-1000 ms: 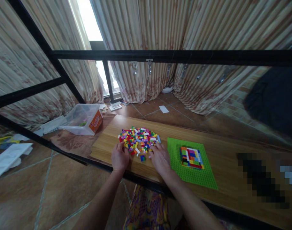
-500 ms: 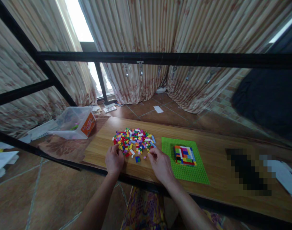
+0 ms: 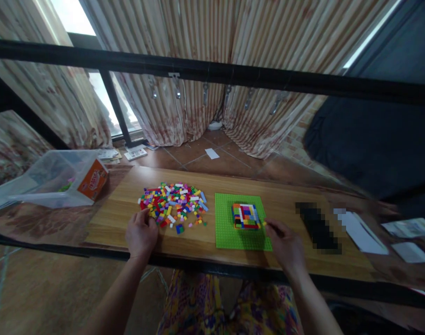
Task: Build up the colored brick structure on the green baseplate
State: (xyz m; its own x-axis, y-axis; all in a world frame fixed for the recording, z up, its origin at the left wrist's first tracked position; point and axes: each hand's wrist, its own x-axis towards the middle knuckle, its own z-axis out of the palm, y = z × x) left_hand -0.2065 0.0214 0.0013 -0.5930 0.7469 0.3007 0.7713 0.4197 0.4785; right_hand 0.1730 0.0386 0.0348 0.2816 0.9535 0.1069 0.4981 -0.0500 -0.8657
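My right hand (image 3: 285, 244) is by the right edge of the green baseplate (image 3: 226, 237), its fingertips pinched on a small yellow brick (image 3: 264, 223). On the baseplate stands a low, roughly square build of many-coloured bricks (image 3: 246, 216), just left of those fingertips. My left hand (image 3: 142, 234) rests at the near left edge of a heap of loose toy bricks (image 3: 175, 200). Its fingers are curled together, and whatever may be in them is hidden. A blue and green brick piece (image 3: 179, 229) lies in front of the heap.
A clear plastic box (image 3: 59, 186) with an orange label stands left of the wooden tabletop (image 3: 111, 209). A blurred dark object (image 3: 319, 228) lies to the right, with white papers (image 3: 364, 232) beyond. A black metal bar (image 3: 212, 70) crosses above the far side.
My right hand has moved right, from the heap's edge across to the right side of the baseplate, carrying the yellow brick. The view has turned right; my left hand stays by the heap.
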